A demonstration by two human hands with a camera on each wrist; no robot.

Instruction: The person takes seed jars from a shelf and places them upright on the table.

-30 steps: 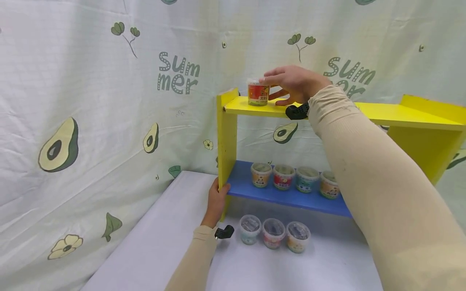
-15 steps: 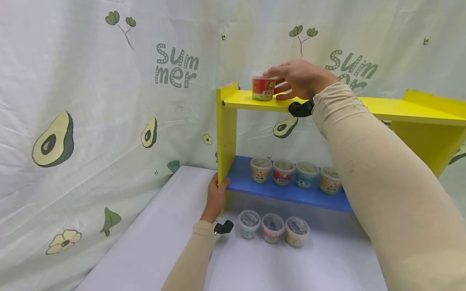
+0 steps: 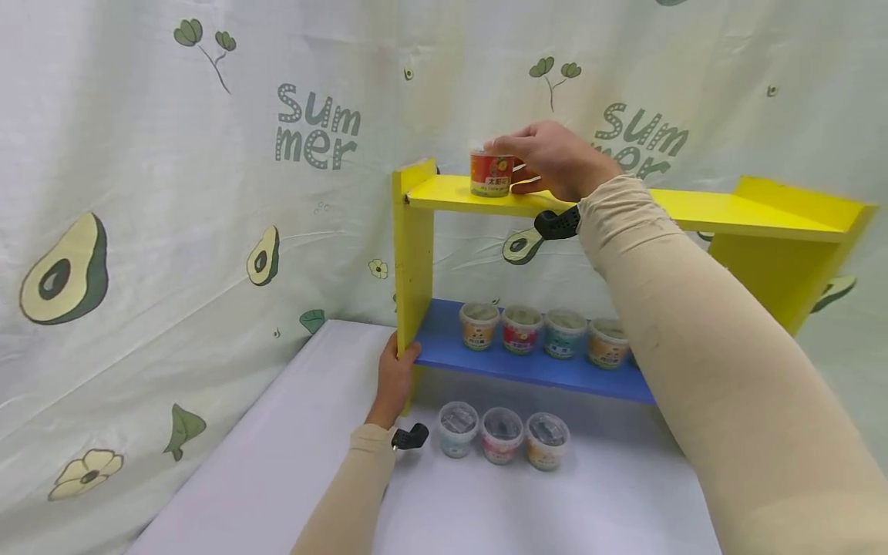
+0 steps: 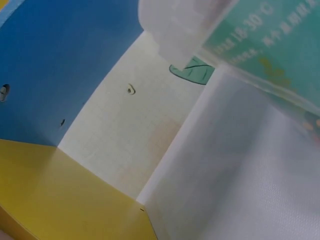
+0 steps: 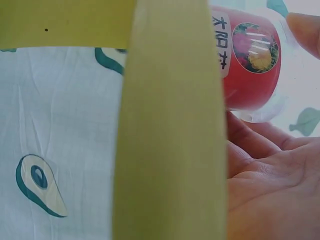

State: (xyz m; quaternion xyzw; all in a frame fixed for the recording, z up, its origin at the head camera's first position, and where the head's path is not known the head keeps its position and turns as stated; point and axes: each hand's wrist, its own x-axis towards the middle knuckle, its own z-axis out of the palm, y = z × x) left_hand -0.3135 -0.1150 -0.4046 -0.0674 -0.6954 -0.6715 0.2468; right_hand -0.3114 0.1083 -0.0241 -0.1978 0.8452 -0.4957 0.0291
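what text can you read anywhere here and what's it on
"Summer": printed twice on the backdrop cloth.
"18-30°C": on the teal-label tub in the left wrist view.
Red tub held by the right hand: Chinese characters, too blurred to read.
Shelf tubs' labels: too small.

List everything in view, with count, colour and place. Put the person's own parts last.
Red-labelled jar: one, red label, on the yellow top shelf near its left end.
Shelf unit: one, yellow frame with a blue lower shelf, on the white table.
Tubs on the blue shelf: four, orange, red, teal, orange.
Tubs on the table: three, clear lids, under the blue shelf.
White table: one.
Backdrop cloth: one, pale with avocado prints.
Left hand: grips the shelf unit's left upright.
Right hand: holds the red-labelled jar.
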